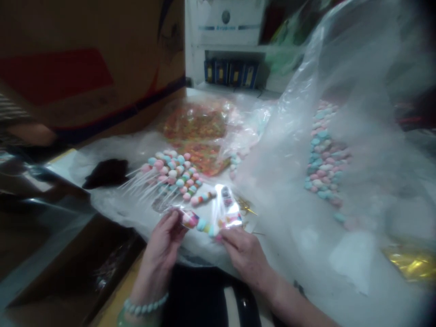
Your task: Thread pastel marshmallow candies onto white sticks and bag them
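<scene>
Between my hands runs a skewer of marshmallows in pink, pale blue and yellow, its left part inside a small clear plastic bag. My left hand pinches the bag at that end. My right hand is closed on the skewer's right end; its fingertips hide the tip. Just beyond lie a stack of clear printed bags with a bright glare and a single short marshmallow skewer. To the left, a pile of finished marshmallow skewers has its white sticks pointing toward me.
Clear bags of orange-green sweets lie behind the pile. A large plastic bag of loose marshmallows stands at right, near gold packaging. A tall cardboard box blocks the left back; another person's arm shows at far left.
</scene>
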Motion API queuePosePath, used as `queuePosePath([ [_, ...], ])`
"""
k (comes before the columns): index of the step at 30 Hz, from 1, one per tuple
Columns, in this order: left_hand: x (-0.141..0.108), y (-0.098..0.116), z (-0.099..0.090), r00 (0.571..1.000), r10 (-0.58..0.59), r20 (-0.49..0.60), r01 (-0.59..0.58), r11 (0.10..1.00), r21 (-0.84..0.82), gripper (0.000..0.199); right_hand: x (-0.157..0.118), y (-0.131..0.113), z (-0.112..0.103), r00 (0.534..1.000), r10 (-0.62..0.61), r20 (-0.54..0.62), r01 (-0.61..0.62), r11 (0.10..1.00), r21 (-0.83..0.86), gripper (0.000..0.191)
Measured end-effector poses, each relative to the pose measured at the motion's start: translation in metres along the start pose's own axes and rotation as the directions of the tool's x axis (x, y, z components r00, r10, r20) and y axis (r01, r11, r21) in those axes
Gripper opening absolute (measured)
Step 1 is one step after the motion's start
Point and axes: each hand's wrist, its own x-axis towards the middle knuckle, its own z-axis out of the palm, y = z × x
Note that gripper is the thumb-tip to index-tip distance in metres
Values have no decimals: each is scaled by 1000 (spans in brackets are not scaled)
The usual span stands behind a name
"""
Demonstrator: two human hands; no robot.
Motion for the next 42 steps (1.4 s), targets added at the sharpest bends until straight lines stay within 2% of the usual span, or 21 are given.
queuePosePath([
  [4,2,-3,0,997,66,-26,-67,997,-43,12,-2,-1,3,998,-36,-42,36,999,17,23],
  [8,2,-9,4,995,93,19,-92,994,-54,8,-2,1,7,999,22,-36,-19,994,104,22],
  [11,2,-14,5,997,73,29,-71,994,-84,10,-2,2,9,993,105,-49,-94,978,188,17],
  [15,2,-16,5,997,22,71,-15,995,-96,10,-3,5,9,987,132,-91,-109,968,226,17],
  [20,1,-14,6,996,-17,83,18,1000,-18,9,-3,6,9,987,161,-17,-151,955,255,18],
  [23,2,-16,5,994,-16,105,17,1000,-6,11,0,3,7,971,229,72,-240,911,336,17],
  [25,3,-17,3,993,-17,113,18,1000,-3,10,3,-1,6,918,350,189,-397,812,428,15],
  [27,3,-19,2,993,-23,114,24,1000,-12,9,5,-4,6,801,481,357,-598,613,516,12],
  [29,4,-19,3,993,-26,116,29,999,-29,10,7,-4,7,685,528,501,-721,395,569,10],
  [31,4,-19,4,992,-21,123,27,999,-44,13,7,-1,8,634,499,590,-757,246,605,11],
  [35,5,-19,5,983,3,181,7,999,-53,19,7,9,8,545,343,765,-804,-47,593,12],
  [37,6,-18,4,981,-6,195,10,1000,-17,22,7,11,7,519,300,800,-808,-135,574,13],
  [38,6,-17,4,981,-16,193,14,1000,9,22,8,11,7,516,310,798,-810,-128,573,12],
  [39,5,-16,3,982,-27,189,21,999,34,23,8,10,7,519,347,781,-814,-79,576,11],
  [40,5,-15,3,983,-42,181,32,998,56,22,7,9,7,536,403,742,-815,18,579,9],
  [41,4,-14,4,984,-54,169,43,997,71,21,7,8,8,578,463,672,-800,163,577,6],
  [42,3,-12,5,986,-64,156,52,995,79,19,6,7,9,654,505,564,-751,346,562,4],
])
